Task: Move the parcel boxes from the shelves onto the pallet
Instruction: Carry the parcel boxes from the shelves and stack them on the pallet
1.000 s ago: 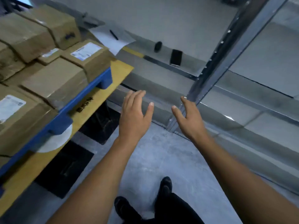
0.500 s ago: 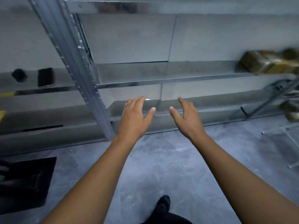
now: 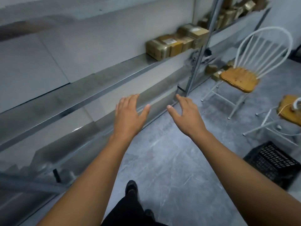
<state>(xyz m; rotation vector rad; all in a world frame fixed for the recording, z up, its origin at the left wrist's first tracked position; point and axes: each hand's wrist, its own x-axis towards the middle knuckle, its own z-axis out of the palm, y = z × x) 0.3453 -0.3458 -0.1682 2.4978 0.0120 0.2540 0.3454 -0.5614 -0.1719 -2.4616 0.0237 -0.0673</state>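
Note:
Several brown parcel boxes (image 3: pixel 164 46) sit in a row on the middle metal shelf (image 3: pixel 101 85), far ahead and to the right. More boxes (image 3: pixel 234 8) are piled on the higher shelf beyond the upright post. My left hand (image 3: pixel 128 115) and my right hand (image 3: pixel 185 115) are held out in front of me, both empty with fingers spread, well short of the boxes. The pallet is out of view.
A grey upright post (image 3: pixel 200 51) splits the shelving. A white wire chair with a wooden seat (image 3: pixel 239 79) stands right of it, a second chair (image 3: pixel 290 110) at the right edge. A black plastic crate (image 3: pixel 273 163) lies on the floor at right. Small boxes (image 3: pixel 216 75) sit low by the chair.
The view has swung right, away from the pallet with its stacked boxes, along the bare shelves to the boxes and chairs. Both hands stay open and empty in front of me.

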